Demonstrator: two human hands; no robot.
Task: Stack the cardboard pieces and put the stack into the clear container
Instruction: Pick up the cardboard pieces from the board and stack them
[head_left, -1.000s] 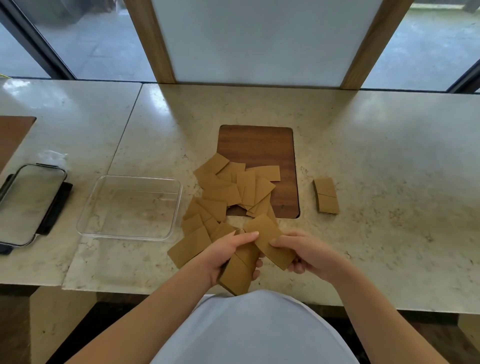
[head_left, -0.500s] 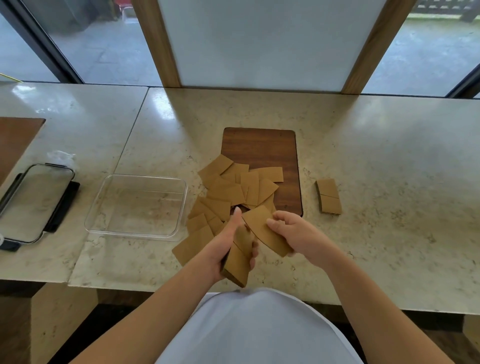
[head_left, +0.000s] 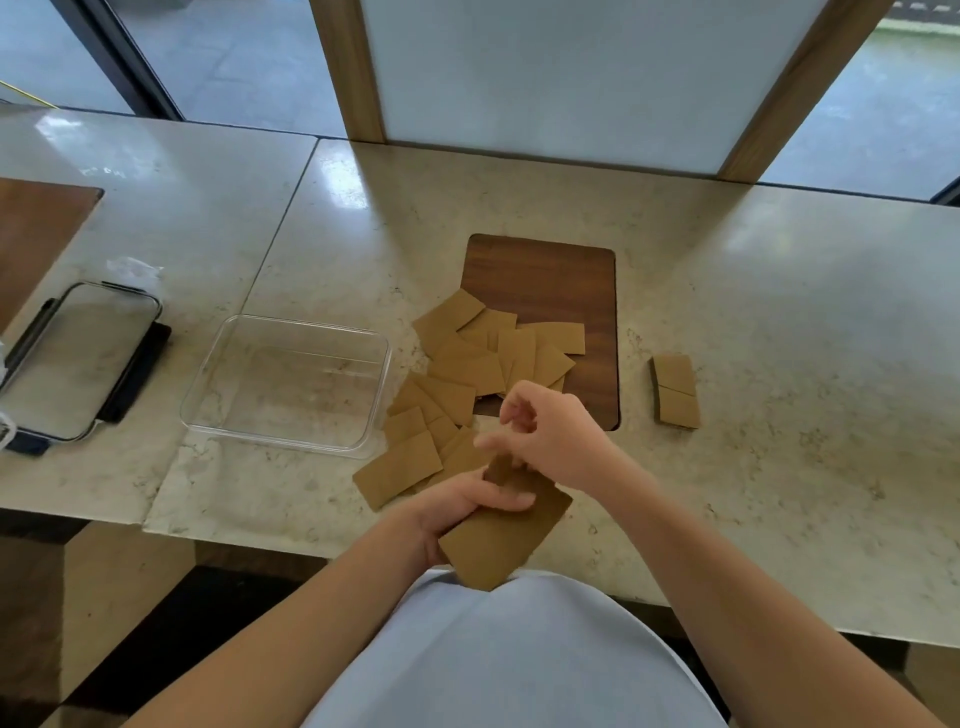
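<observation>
My left hand (head_left: 470, 506) is shut on a small stack of brown cardboard pieces (head_left: 501, 538), held over the counter's near edge. Just above it my right hand (head_left: 550, 436) hovers with loosely curled fingers and nothing in them. Several loose cardboard pieces (head_left: 467, 371) lie scattered across the counter and the lower left of a dark wooden board (head_left: 566, 291). Another two pieces (head_left: 674, 391) lie apart to the right. The clear container (head_left: 291, 382) stands empty left of the scatter.
A clear lid with dark clips (head_left: 72, 364) lies at the far left, crumpled plastic (head_left: 132, 267) behind it. Another wooden board (head_left: 36, 234) shows at the left edge. A wood-framed white panel (head_left: 571, 78) rises behind the marble counter (head_left: 779, 312).
My right hand has laid its cardboard piece onto the stack in my left hand and let go, lifting up and away. The view has shifted slightly.
</observation>
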